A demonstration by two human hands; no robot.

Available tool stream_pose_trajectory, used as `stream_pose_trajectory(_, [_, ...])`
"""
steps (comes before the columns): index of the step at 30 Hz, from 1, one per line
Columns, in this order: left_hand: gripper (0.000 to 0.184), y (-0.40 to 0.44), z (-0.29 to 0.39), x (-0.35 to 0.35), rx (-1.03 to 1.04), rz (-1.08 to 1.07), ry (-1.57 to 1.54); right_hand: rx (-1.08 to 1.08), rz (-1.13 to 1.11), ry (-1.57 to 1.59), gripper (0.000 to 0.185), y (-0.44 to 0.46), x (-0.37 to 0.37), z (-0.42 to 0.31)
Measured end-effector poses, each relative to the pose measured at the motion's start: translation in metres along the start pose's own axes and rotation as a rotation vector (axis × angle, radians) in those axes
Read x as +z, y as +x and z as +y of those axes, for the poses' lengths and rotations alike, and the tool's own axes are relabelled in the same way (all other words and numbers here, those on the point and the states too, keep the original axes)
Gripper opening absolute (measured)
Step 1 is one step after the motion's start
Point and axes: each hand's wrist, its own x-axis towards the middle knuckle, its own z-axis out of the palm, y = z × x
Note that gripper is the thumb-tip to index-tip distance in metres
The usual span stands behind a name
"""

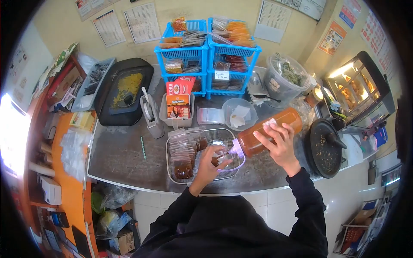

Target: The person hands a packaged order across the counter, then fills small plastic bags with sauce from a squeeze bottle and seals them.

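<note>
A large squeeze bottle point(254, 139) of orange-brown sauce lies tilted in my right hand point(277, 144), its lilac cap pointing down to the left. My left hand point(209, 165) is pinched on a small clear plastic bag point(224, 158) at the bottle's nozzle. Both are above the right part of a wire mesh basket point(175, 177). Rows of small sauce-filled packets point(183, 150) fill the basket's left part. The lilac cap strap hangs in a loop below the nozzle.
Blue stacked baskets point(183, 53) of packets stand at the back. Nearby are a tape dispenser point(151, 116), a pen point(143, 147), a clear bowl point(247, 124), a stone mortar point(325, 155), a black tray point(103, 99) and a lit display case point(357, 90).
</note>
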Motion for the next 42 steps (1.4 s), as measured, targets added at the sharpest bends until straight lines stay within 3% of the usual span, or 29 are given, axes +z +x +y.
stream_pose_trajectory(6, [0.043, 0.002, 0.003, 0.001, 0.0, -0.009, 0.04, 0.057, -0.037, 0.034, 0.051, -0.01, 0.002, -0.003])
stream_pose_trajectory(12, [0.043, 0.001, -0.008, 0.009, 0.02, -0.034, 0.003, 0.198, -0.103, 0.136, 0.066, -0.034, 0.004, -0.012])
stream_pose_trajectory(18, [0.042, 0.002, -0.005, 0.015, -0.114, -0.079, -0.155, 0.58, -0.067, 0.465, 0.079, -0.055, 0.013, -0.049])
stream_pose_trajectory(21, [0.053, 0.0, -0.013, 0.022, -0.173, -0.151, -0.19, 0.803, 0.042, 0.651, 0.081, -0.073, 0.032, -0.066])
stream_pose_trajectory(23, [0.052, 0.001, -0.013, 0.031, -0.156, -0.14, -0.383, 0.908, 0.115, 0.708, 0.083, -0.088, 0.048, -0.074])
stream_pose_trajectory(26, [0.051, 0.001, -0.011, 0.042, -0.189, -0.111, -0.633, 1.233, 0.324, 0.982, 0.088, -0.118, 0.083, -0.094])
stream_pose_trajectory(27, [0.05, 0.001, -0.011, 0.043, -0.212, -0.097, -0.709, 1.283, 0.287, 1.041, 0.094, -0.118, 0.082, -0.096])
stream_pose_trajectory(30, [0.049, -0.002, -0.011, 0.042, -0.311, -0.079, -0.812, 1.247, 0.329, 0.876, 0.082, -0.125, 0.09, -0.109])
stream_pose_trajectory(33, [0.047, -0.003, -0.001, 0.037, -0.381, -0.021, -0.853, 1.305, 0.369, 0.418, 0.077, -0.096, 0.052, -0.131])
stream_pose_trajectory(36, [0.045, -0.009, 0.0, 0.04, -0.309, 0.021, -0.788, 1.046, 0.347, 0.481, 0.069, -0.126, 0.048, -0.165])
stream_pose_trajectory(39, [0.046, -0.014, 0.01, 0.053, -0.311, 0.108, -0.799, 0.827, 0.2, 0.91, 0.05, -0.056, 0.024, -0.153])
stream_pose_trajectory(42, [0.048, -0.004, 0.017, 0.053, -0.175, 0.178, -0.596, 1.021, 0.199, 1.37, 0.032, -0.028, 0.041, -0.155])
